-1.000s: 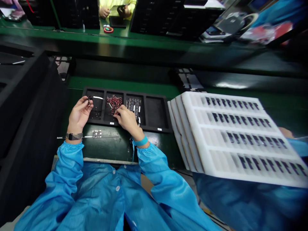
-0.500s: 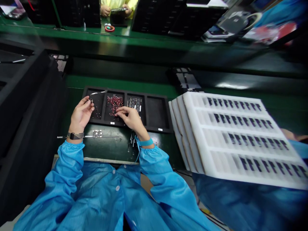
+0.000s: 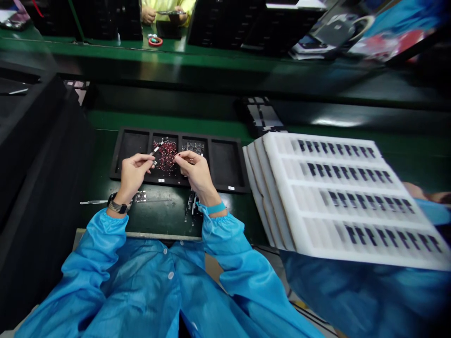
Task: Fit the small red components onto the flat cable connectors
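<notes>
My left hand is closed on a thin flex cable with small metal parts, its strip pointing up over the tray. My right hand pinches a tiny dark-reddish component at its fingertips, a little to the right of the cable. Between and beyond the fingers lies a heap of small red-and-silver components in the second compartment of the black foam tray. Small circuit boards fill part of the third compartment, partly hidden by my right hand.
More flex cables and a small circuit board lie on the green bench in front of the tray. White foam trays with rows of dark parts are stacked at right. Black foam trays wall the left side. Another person's hands show across the bench.
My left hand has moved right from the first compartment to the heap, bringing the flex cable close to my right hand. My right hand has risen slightly from the heap with a tiny component.
</notes>
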The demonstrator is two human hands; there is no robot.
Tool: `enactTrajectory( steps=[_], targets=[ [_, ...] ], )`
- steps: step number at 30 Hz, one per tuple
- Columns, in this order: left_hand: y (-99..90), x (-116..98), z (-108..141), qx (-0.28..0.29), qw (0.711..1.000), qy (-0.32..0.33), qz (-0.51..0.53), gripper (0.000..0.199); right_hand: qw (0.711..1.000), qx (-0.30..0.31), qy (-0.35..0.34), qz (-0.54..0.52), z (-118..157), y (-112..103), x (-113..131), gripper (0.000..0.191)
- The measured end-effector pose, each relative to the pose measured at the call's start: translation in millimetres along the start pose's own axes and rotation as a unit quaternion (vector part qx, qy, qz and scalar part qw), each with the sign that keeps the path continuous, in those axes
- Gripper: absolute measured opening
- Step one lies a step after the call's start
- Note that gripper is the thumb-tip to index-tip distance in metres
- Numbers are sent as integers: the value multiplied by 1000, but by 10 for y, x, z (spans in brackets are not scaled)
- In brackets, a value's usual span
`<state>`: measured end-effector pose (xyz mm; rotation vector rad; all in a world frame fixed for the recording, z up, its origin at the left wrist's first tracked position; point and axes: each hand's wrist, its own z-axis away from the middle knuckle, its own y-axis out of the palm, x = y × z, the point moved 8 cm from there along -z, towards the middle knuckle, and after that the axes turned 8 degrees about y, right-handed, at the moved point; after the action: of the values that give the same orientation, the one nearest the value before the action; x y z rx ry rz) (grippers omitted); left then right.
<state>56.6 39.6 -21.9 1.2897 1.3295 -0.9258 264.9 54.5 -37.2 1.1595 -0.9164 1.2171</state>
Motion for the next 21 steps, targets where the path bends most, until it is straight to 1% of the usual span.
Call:
enactTrajectory(
  steps=[2, 5, 8, 13, 14, 15, 16, 17, 19, 20, 21],
  targets=[
    [116, -6, 53, 33, 999, 19, -31, 7, 1000, 5, 1, -27, 14, 34, -1, 42],
    [236, -59, 111, 71, 993, 62, -68, 8, 998, 17, -4, -56, 41, 105, 4, 44],
    [306, -65, 142, 99, 990, 71, -73, 12, 998, 20, -13, -55, 52, 150, -5, 44],
    [329, -67, 144, 111, 988, 80, -73, 12, 999, 25, -14, -21, 37, 174, -65, 44],
    [322, -72, 141, 108, 988, 83, -76, 12, 1000, 15, -24, 4, 44, 160, -49, 43],
    [313, -79, 138, 104, 988, 87, -81, 13, 998, -6, -48, 43, 62, 133, -2, 42],
    [304, -88, 137, 99, 987, 92, -88, 13, 991, -35, -85, 93, 97, 100, 73, 40],
    [294, -101, 138, 94, 986, 100, -99, 13, 978, -66, -130, 148, 149, 74, 169, 38],
    [282, -137, 146, 87, 980, 122, -130, 12, 936, -106, -217, 254, 279, 80, 345, 31],
    [283, -154, 153, 87, 976, 134, -147, 10, 916, -105, -247, 298, 333, 114, 395, 27],
    [287, -167, 161, 89, 972, 144, -163, 8, 899, -90, -266, 336, 370, 160, 412, 24]
  ],
)
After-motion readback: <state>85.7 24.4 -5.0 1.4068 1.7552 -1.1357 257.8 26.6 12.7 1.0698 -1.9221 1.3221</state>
